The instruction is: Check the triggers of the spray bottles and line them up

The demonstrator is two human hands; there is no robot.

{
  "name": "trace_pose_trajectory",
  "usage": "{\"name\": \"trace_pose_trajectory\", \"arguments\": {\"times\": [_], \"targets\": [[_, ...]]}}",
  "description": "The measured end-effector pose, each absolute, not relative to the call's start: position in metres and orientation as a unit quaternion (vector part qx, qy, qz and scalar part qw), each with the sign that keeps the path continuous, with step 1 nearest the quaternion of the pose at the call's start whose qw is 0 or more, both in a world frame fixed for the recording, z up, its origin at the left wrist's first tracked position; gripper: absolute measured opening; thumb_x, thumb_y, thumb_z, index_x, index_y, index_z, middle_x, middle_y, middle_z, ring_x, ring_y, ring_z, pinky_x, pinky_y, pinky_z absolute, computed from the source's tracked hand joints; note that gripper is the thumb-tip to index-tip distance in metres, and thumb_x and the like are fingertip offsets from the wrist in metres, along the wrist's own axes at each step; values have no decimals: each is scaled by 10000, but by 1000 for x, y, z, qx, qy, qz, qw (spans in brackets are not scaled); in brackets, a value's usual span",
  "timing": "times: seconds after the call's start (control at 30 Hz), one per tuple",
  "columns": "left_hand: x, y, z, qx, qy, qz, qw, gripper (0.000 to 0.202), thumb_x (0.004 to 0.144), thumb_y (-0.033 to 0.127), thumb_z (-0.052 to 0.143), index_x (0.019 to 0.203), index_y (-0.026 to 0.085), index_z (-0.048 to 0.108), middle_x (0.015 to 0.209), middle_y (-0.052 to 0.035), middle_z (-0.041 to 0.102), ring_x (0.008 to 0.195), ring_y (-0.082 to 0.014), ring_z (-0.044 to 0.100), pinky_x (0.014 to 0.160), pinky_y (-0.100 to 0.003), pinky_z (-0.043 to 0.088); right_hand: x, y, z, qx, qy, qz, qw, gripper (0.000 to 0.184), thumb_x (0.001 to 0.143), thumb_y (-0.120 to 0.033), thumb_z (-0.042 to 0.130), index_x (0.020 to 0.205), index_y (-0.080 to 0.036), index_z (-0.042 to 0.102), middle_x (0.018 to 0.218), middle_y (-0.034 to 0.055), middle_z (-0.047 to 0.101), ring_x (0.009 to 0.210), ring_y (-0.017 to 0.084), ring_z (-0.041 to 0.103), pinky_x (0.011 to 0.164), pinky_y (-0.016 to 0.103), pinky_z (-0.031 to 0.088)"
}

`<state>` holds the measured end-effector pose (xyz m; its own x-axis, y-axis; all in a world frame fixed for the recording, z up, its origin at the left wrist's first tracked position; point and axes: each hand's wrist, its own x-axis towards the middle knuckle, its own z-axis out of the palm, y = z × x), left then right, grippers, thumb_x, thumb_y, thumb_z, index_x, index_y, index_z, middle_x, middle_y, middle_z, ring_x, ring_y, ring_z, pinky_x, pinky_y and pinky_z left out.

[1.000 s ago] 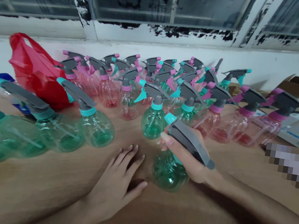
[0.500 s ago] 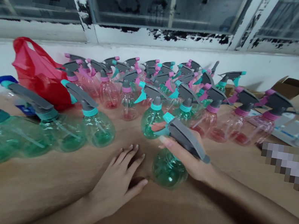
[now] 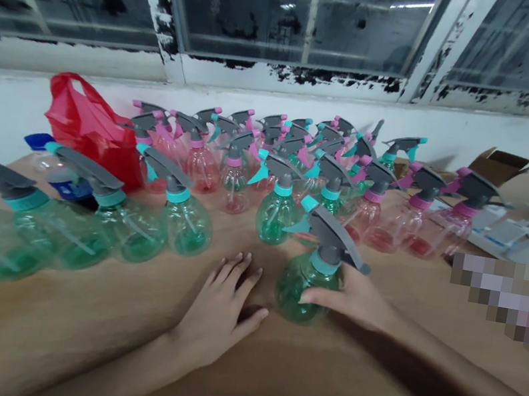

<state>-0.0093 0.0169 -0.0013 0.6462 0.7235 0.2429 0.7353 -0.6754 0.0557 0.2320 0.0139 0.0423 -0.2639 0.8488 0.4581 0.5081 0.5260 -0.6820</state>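
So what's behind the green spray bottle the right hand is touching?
Behind the green spray bottle, another green bottle stands, then rows of pink and green bottles back to the white wall. The right hand covers the bottle's right side; the back rows overlap, so they cannot be counted.

Single view, head-worn camera: looks forward and down across the bench (image 3: 364, 390) toward the wall and window (image 3: 294, 20). Close range; both forearms enter from the bottom edge. Slight tilt. No second view shares the scene.
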Motion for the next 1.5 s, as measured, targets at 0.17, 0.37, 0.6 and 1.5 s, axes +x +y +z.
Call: {"name": "trace_pose_trajectory", "arguments": {"times": [0.17, 0.37, 0.6, 1.5], "targets": [[-8, 15, -2, -906, -402, -125, 29, 516, 923, 441, 515, 1292, 80, 516, 1413, -219, 422, 1322, -353, 356, 1040, -536, 321, 240, -8, 30, -503, -758, 115, 400, 573, 750, -487, 682, 1226, -241, 479, 1171, 99, 614, 1125, 323, 564, 943, 496, 465], [-19, 4, -3, -914, -383, -133, 28, 480, 946, 421, 475, 1290, 89, 519, 1428, -200, 417, 1329, -341, 357, 1038, -530, 338, 228, -12, 30, -538, -744, 48, 393, 588, 738, -569, 658, 1166, -194, 509, 1104, 129, 581, 1016, 306, 577, 860, 467, 499], [-52, -4, -1, -911, -386, -136, 46, 471, 953, 402, 441, 1287, 79, 517, 1376, -157, 503, 1288, -289, 437, 1023, -456, 399, 189, 13, 34, -525, -741, 74, 411, 521, 713, -574, 684, 1061, -207, 557, 1026, 96, 615, 968, 279, 596, 850, 460, 494], [-70, 2, -2, -905, -396, -143, 66, 411, 922, 353, 493, 1266, 133, 547, 1363, -142, 520, 1241, -303, 491, 953, -452, 465, 124, 79, 53, -544, -754, -53, 365, 621, 797, -605, 570, 1192, -127, 563, 1179, 149, 623, 1126, 342, 514, 891, 475, 480]]}}
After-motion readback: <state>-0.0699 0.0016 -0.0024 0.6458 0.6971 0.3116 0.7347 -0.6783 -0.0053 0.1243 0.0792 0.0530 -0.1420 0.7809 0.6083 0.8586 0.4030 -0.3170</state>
